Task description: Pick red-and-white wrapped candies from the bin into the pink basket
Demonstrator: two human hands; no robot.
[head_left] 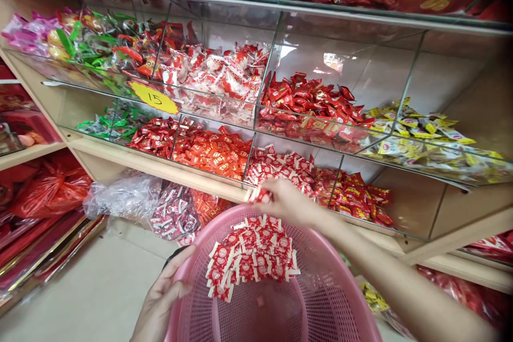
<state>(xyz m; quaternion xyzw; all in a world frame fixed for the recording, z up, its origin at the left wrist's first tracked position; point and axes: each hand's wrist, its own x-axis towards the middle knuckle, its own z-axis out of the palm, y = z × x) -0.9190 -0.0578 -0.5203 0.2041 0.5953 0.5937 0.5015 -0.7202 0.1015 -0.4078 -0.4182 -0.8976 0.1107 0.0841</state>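
Note:
A pink perforated plastic basket point(320, 288) is at the lower middle, tilted so its inside shows. My left hand point(168, 288) grips the basket's left rim, thumb over the edge. Inside the basket lies a pile of small red-and-white wrapped candies point(256, 256). Above the basket's far rim, my right hand point(284, 200) is closed on a few of the same red-and-white candies point(258, 195). Just behind that hand, similar candies point(280, 168) fill a lower shelf compartment.
Glass-divided shelves point(224, 181) of wrapped candies span the view, with a yellow "15" tag point(154, 97) on the left. Bags of candies point(174, 211) stand on the floor under the shelf. Red packages point(48, 187) lie at the left.

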